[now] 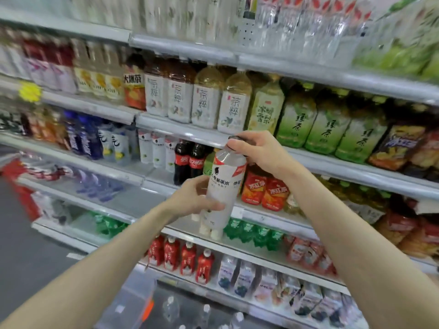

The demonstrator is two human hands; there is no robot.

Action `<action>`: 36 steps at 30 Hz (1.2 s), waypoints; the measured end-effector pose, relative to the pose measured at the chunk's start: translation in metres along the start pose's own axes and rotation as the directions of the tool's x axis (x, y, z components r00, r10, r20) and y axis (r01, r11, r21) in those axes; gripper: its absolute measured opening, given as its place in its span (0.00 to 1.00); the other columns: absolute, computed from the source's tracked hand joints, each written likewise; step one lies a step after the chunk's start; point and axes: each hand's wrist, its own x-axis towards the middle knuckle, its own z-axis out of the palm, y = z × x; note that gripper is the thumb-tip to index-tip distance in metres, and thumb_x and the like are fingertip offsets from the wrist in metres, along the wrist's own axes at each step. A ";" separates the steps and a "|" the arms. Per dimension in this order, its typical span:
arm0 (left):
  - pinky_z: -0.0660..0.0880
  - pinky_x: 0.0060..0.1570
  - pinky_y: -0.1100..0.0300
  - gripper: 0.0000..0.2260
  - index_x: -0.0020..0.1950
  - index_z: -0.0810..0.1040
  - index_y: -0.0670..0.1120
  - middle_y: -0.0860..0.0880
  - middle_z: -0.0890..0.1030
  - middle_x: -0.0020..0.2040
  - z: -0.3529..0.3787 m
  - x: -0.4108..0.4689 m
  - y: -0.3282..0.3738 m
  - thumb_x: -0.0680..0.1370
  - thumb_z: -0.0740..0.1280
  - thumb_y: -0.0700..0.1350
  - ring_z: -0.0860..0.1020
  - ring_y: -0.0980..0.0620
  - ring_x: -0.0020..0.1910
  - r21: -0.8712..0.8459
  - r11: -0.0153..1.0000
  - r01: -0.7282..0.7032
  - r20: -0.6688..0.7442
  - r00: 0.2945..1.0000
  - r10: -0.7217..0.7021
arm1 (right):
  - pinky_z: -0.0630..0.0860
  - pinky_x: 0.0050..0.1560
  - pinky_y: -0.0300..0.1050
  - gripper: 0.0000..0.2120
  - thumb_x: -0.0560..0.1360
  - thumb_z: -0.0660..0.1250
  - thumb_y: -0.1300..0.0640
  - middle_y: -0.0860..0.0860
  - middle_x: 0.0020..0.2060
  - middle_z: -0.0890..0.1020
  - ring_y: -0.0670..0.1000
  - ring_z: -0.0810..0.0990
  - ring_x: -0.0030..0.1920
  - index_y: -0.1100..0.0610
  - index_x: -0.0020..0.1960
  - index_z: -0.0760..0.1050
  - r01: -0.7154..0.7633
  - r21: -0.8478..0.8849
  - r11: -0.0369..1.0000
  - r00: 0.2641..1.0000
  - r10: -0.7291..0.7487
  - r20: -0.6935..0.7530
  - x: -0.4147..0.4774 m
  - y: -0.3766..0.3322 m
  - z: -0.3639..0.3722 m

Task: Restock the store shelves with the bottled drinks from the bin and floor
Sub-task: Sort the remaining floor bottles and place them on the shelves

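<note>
Shelves (pixel 180 129) bkgd: clear white-labelled btl (pixel 224 186)

Both of this person's arms are bare as far as they show. The left forearm (pixel 95 264) and the right forearm (pixel 344 233) are slim and smooth, uncovered from the wrist back to the near edge of view. The left hand (pixel 197 198) and the right hand (pixel 259 150) are bare as well, with slender fingers.

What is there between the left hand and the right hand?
A clear bottle with a white label, seen in the head view: the left hand grips its lower body, the right hand its cap.
</note>
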 end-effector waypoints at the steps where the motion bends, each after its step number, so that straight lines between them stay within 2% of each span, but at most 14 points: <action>1: 0.79 0.51 0.50 0.28 0.62 0.76 0.49 0.53 0.82 0.55 -0.016 0.003 -0.004 0.63 0.79 0.43 0.80 0.53 0.55 0.015 1.000 0.001 -0.008 1.000 -0.001 | 0.74 0.38 0.37 0.10 0.77 0.67 0.54 0.51 0.40 0.83 0.42 0.79 0.37 0.61 0.50 0.81 0.004 0.002 1.000 1.000 -0.004 0.006 0.011 -0.004 0.011; 4: 0.79 0.50 0.49 0.29 0.60 0.76 0.48 0.53 0.83 0.52 -0.070 0.015 -0.024 0.61 0.81 0.41 0.81 0.55 0.52 0.024 1.000 0.004 -0.041 0.999 -0.003 | 0.77 0.41 0.38 0.06 0.77 0.67 0.55 0.48 0.41 0.84 0.41 0.80 0.40 0.55 0.49 0.81 -0.003 0.027 1.000 1.000 0.003 0.023 0.051 -0.014 0.050; 6: 0.79 0.46 0.60 0.29 0.60 0.76 0.46 0.52 0.84 0.51 -0.110 0.024 -0.038 0.61 0.81 0.39 0.81 0.57 0.50 0.035 0.999 0.000 -0.061 0.998 0.002 | 0.78 0.48 0.44 0.05 0.77 0.67 0.55 0.49 0.43 0.84 0.43 0.81 0.43 0.55 0.49 0.81 -0.022 0.063 0.998 1.000 0.021 0.016 0.082 -0.019 0.082; 8: 0.77 0.44 0.67 0.28 0.59 0.77 0.46 0.52 0.83 0.50 -0.151 0.034 -0.054 0.61 0.81 0.39 0.81 0.56 0.50 0.041 0.999 0.005 -0.074 0.997 -0.002 | 0.78 0.47 0.41 0.05 0.77 0.67 0.55 0.47 0.43 0.84 0.42 0.81 0.45 0.53 0.50 0.80 -0.044 0.099 0.994 0.999 0.044 0.011 0.111 -0.023 0.116; 9: 0.77 0.46 0.65 0.29 0.58 0.77 0.47 0.53 0.83 0.50 -0.169 0.038 -0.062 0.59 0.81 0.42 0.81 0.56 0.50 0.045 0.999 0.015 -0.083 0.996 -0.011 | 0.78 0.48 0.40 0.04 0.77 0.67 0.55 0.45 0.44 0.83 0.42 0.81 0.45 0.52 0.50 0.79 -0.057 0.110 0.992 0.998 0.058 0.000 0.123 -0.025 0.132; 12: 0.77 0.56 0.54 0.33 0.56 0.77 0.49 0.54 0.83 0.50 -0.218 0.053 -0.092 0.53 0.81 0.51 0.80 0.56 0.51 0.070 0.997 0.038 -0.111 0.993 -0.030 | 0.77 0.52 0.45 0.04 0.77 0.68 0.56 0.46 0.45 0.83 0.44 0.80 0.47 0.47 0.49 0.78 -0.095 0.179 0.979 0.993 0.106 -0.052 0.158 -0.023 0.178; 15: 0.77 0.56 0.49 0.37 0.57 0.77 0.48 0.53 0.83 0.51 -0.257 0.068 -0.122 0.50 0.79 0.54 0.80 0.54 0.52 0.056 0.996 0.064 -0.160 0.986 -0.054 | 0.77 0.57 0.51 0.09 0.75 0.70 0.56 0.46 0.49 0.83 0.49 0.81 0.53 0.42 0.51 0.78 -0.149 0.225 0.963 0.984 0.167 -0.063 0.190 -0.008 0.222; 17: 0.77 0.55 0.47 0.36 0.58 0.77 0.47 0.52 0.82 0.52 -0.275 0.077 -0.139 0.51 0.80 0.51 0.80 0.53 0.52 0.056 0.996 0.063 -0.173 0.983 -0.052 | 0.78 0.58 0.53 0.13 0.74 0.71 0.55 0.44 0.51 0.82 0.48 0.80 0.56 0.40 0.53 0.76 -0.185 0.227 0.956 0.977 0.203 -0.062 0.202 0.005 0.246; 21: 0.77 0.55 0.49 0.33 0.59 0.76 0.47 0.52 0.82 0.52 -0.306 0.103 -0.178 0.56 0.82 0.43 0.79 0.54 0.51 0.080 0.993 0.087 -0.216 0.974 -0.068 | 0.82 0.46 0.45 0.20 0.73 0.72 0.59 0.43 0.50 0.81 0.40 0.81 0.47 0.41 0.58 0.72 -0.268 0.325 0.907 0.955 0.295 -0.037 0.229 0.031 0.293; 23: 0.77 0.54 0.50 0.32 0.58 0.77 0.47 0.52 0.82 0.51 -0.315 0.114 -0.194 0.56 0.82 0.44 0.80 0.54 0.50 0.095 0.991 0.091 -0.246 0.967 -0.065 | 0.82 0.44 0.44 0.23 0.72 0.73 0.61 0.44 0.51 0.81 0.40 0.81 0.46 0.47 0.63 0.72 -0.270 0.340 0.901 0.951 0.305 -0.054 0.241 0.045 0.312; 25: 0.77 0.54 0.50 0.31 0.57 0.76 0.47 0.52 0.82 0.51 -0.322 0.125 -0.210 0.56 0.82 0.44 0.79 0.53 0.50 0.091 0.990 0.104 -0.278 0.958 -0.075 | 0.81 0.43 0.41 0.24 0.71 0.74 0.62 0.46 0.52 0.81 0.44 0.81 0.49 0.50 0.64 0.72 -0.259 0.329 0.908 0.948 0.304 -0.092 0.256 0.058 0.329; 30: 0.76 0.54 0.55 0.30 0.57 0.75 0.47 0.50 0.81 0.52 -0.334 0.153 -0.242 0.59 0.82 0.43 0.78 0.53 0.51 0.104 0.989 0.107 -0.320 0.945 -0.068 | 0.81 0.50 0.44 0.24 0.71 0.74 0.62 0.37 0.49 0.82 0.43 0.82 0.51 0.48 0.63 0.73 -0.234 0.287 0.929 0.953 0.277 -0.122 0.288 0.088 0.353; 34: 0.76 0.53 0.58 0.30 0.57 0.74 0.45 0.52 0.80 0.50 -0.343 0.177 -0.259 0.59 0.82 0.42 0.78 0.53 0.51 0.079 0.994 0.074 -0.333 0.942 -0.043 | 0.75 0.48 0.42 0.25 0.70 0.74 0.61 0.43 0.54 0.82 0.46 0.81 0.52 0.52 0.66 0.72 -0.214 0.261 0.942 0.952 0.260 -0.159 0.309 0.108 0.367; 36: 0.75 0.52 0.60 0.29 0.56 0.72 0.47 0.54 0.79 0.49 -0.349 0.191 -0.268 0.59 0.81 0.41 0.77 0.53 0.51 0.057 0.997 0.052 -0.336 0.942 -0.030 | 0.76 0.51 0.43 0.28 0.70 0.74 0.62 0.47 0.57 0.81 0.46 0.79 0.54 0.56 0.68 0.70 -0.188 0.250 0.950 0.952 0.239 -0.190 0.320 0.116 0.373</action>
